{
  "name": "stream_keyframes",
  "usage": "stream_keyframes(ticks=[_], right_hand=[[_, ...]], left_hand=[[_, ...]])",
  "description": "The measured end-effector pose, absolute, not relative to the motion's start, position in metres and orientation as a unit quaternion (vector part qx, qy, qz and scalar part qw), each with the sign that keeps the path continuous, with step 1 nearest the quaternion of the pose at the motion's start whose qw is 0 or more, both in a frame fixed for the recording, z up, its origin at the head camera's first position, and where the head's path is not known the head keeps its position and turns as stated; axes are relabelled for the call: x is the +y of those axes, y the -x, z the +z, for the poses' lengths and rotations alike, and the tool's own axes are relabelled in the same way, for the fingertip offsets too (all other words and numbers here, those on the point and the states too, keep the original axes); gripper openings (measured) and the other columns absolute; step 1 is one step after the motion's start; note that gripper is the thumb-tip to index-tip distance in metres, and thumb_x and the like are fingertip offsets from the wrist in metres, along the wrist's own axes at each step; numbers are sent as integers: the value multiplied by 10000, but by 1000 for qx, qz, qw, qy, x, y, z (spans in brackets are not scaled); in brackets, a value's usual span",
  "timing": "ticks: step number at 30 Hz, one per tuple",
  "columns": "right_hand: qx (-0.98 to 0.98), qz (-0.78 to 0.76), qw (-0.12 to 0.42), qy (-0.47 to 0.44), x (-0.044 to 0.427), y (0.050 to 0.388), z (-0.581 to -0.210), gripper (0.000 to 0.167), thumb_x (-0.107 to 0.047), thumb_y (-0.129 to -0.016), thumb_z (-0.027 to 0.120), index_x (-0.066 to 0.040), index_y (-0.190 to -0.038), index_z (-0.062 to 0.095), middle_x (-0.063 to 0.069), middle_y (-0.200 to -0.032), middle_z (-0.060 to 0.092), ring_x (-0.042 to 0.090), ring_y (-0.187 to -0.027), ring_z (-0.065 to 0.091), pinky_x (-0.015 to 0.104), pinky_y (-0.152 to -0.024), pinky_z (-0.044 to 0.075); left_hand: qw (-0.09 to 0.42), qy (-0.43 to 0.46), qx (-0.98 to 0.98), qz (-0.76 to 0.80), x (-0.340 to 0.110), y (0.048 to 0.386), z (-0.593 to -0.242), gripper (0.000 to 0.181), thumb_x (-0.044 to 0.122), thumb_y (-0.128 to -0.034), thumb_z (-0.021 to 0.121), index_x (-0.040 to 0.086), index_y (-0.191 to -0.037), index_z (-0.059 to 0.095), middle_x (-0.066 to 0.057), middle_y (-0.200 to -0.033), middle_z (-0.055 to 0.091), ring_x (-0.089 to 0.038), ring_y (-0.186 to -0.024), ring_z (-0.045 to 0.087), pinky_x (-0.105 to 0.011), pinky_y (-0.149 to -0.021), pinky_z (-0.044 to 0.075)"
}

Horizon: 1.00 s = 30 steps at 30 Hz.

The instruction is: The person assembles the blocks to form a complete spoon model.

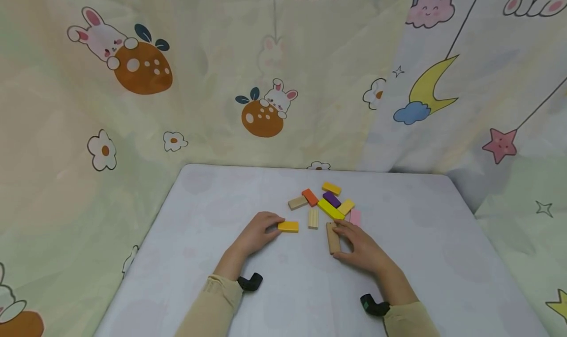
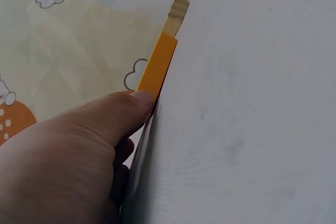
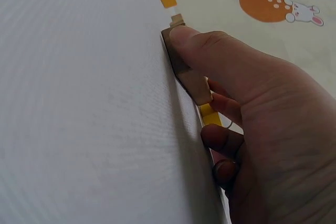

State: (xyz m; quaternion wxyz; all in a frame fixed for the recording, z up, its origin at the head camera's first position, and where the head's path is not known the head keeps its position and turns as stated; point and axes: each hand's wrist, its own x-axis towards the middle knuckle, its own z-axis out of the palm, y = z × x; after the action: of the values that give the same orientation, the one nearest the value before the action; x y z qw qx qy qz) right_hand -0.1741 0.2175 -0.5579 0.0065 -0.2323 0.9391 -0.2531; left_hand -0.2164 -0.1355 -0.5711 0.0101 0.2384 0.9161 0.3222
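My left hand [image 1: 258, 233] pinches one end of an orange-yellow wooden block [image 1: 289, 227] that lies flat on the table; the left wrist view shows the thumb on the block's end. With thumb and fingers at its two ends, my right hand [image 1: 361, 246] holds a plain wooden block [image 1: 333, 238]. Between the hands lies a light wooden block [image 1: 313, 219], apart from both. Just past the right fingertips is a bright yellow block [image 1: 330, 209], and a pink block [image 1: 355, 217] sits beside that hand, partly hidden.
Behind the hands several more blocks lie close together: a tan block [image 1: 298, 202], a red-orange block [image 1: 310, 197], a purple block [image 1: 331, 199] and two yellow ones. They rest on a white table [image 1: 177, 288]. A printed cloth [image 1: 199, 71] hangs behind it.
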Motion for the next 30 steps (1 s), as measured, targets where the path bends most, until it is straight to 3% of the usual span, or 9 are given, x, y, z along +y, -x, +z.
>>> stream_keyframes(ticks=[6, 14, 22, 30], right_hand=[[936, -261, 4, 234, 216, 176, -558, 747, -477, -776, 817, -206, -1407, 525, -5, -1481, 461, 240, -1348, 477, 476, -1091, 452], [928, -308, 13, 210, 210, 171, -552, 797, -565, -750, 800, -234, -1415, 514, -44, -1457, 439, 138, -1160, 566, 406, -1006, 529], [917, -311, 49, 245, 166, 160, -545, 761, -496, -769, 817, -286, -1433, 510, -105, -1462, 416, 95, -1164, 547, 355, -995, 538], [916, -260, 38, 302, 123, 162, -545, 793, -563, -791, 768, -238, -1459, 490, -26, -1473, 430, 155, -1235, 542, 400, -1017, 523]], left_hand=[[1, -227, 921, 317, -135, 214, -570, 363, 306, -958, 657, 262, -1318, 636, 38, -1300, 611, -190, -1271, 511, -407, -1081, 451], [-7, -224, 928, 298, -133, 212, -571, 369, 332, -960, 650, 274, -1324, 632, 51, -1310, 613, -180, -1283, 511, -388, -1091, 446], [1, -218, 932, 288, -131, 212, -572, 374, 337, -966, 640, 284, -1336, 623, 56, -1328, 608, -178, -1293, 510, -387, -1106, 435], [-21, -232, 933, 275, -132, 213, -569, 378, 315, -964, 645, 255, -1337, 626, 46, -1319, 626, -184, -1284, 524, -398, -1096, 442]])
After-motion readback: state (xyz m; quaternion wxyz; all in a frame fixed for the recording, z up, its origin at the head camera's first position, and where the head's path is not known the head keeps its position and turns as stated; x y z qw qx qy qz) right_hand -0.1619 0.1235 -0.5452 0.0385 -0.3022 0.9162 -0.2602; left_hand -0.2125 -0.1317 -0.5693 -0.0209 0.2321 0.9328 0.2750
